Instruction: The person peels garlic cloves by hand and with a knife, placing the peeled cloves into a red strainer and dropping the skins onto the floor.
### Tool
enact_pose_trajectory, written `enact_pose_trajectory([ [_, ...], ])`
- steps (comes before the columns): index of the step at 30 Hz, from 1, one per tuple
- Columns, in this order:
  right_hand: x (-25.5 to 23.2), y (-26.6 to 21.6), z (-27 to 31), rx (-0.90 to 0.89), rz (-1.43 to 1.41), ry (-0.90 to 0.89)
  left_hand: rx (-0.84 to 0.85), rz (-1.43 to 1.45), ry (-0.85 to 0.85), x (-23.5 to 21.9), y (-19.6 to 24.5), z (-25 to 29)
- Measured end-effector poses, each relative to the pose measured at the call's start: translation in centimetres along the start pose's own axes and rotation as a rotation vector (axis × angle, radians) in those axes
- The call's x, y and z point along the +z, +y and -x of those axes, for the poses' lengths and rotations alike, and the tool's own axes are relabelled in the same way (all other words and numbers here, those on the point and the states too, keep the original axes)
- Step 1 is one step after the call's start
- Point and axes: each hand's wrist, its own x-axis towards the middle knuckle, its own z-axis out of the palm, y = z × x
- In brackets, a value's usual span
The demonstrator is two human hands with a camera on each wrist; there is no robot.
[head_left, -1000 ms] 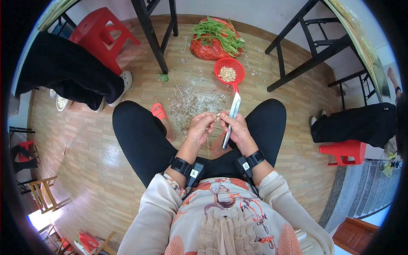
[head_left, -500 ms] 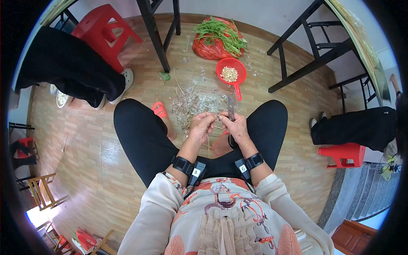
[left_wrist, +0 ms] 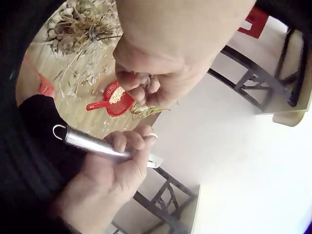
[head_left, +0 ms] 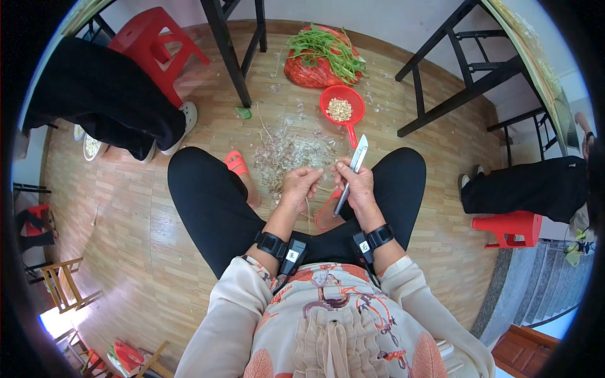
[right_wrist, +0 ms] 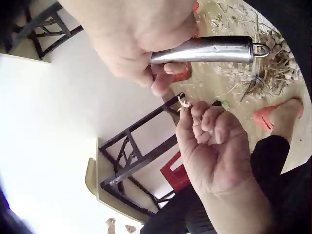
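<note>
My right hand (head_left: 358,186) grips a knife (head_left: 359,154) by its shiny metal handle, the blade pointing forward and slightly right. A hanging loop (right_wrist: 262,49) shows at the handle's end in the right wrist view. Just to the left, my left hand (head_left: 298,189) pinches a small pale scrap (right_wrist: 184,103) that looks like garlic between thumb and forefinger, its other fingers curled. A small gap separates the two hands. At the right thumb tip a thin white bit (left_wrist: 153,135) shows in the left wrist view.
Beyond my hands, a red colander (head_left: 357,107) holds pale peeled cloves. Behind it, green stems (head_left: 331,53) lie on a red mesh bag (head_left: 302,74). Dry skins and stalks (head_left: 277,157) litter the floor between my feet. Black table legs, red stools and two other people stand around.
My right hand has moved slightly right, apart from the left hand it met half a second ago. The knife has turned, its blade now showing bright. The left hand has barely moved.
</note>
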Motion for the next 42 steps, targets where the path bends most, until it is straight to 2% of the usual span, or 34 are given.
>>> enact_pose_trajectory([
  [3, 0.2, 0.1, 0.1, -0.003, 0.052, -0.024, 0.024, -0.117, 0.034, 0.5, 0.2, 0.3],
  [5, 0.2, 0.2, 0.1, -0.011, 0.082, -0.039, 0.107, -0.121, 0.112, 0.7, 0.1, 0.4],
  [8, 0.1, 0.4, 0.1, -0.025, 0.176, -0.064, 0.167, -0.034, 0.051, 0.2, 0.1, -0.1],
  [16, 0.2, 0.7, 0.2, -0.09, 0.376, -0.117, 0.177, -0.061, 0.022, 0.5, 0.3, -0.1],
  [19, 0.1, 1.1, 0.1, -0.157, 0.39, -0.158, 0.171, -0.075, 0.023, 0.4, 0.3, -0.1],
  [26, 0.1, 0.8, 0.2, -0.152, 0.425, -0.168, 0.155, -0.126, 0.009, 0.2, 0.4, 0.0],
  [32, 0.5, -0.2, 0.6, -0.075, 0.41, -0.182, 0.126, -0.262, -0.041, 0.3, 0.9, 0.3],
  [38, 0.3, -0.6, 0.8, -0.013, 0.513, -0.194, 0.151, -0.276, -0.065, 0.3, 0.5, 0.1],
  [41, -0.1, 0.1, 0.3, 0.013, 0.418, -0.196, 0.15, -0.266, -0.085, 0.3, 0.3, 0.0],
  [42, -0.1, 0.2, 0.2, 0.083, 0.313, -0.198, 0.15, -0.266, -0.085, 0.4, 0.5, 0.2],
])
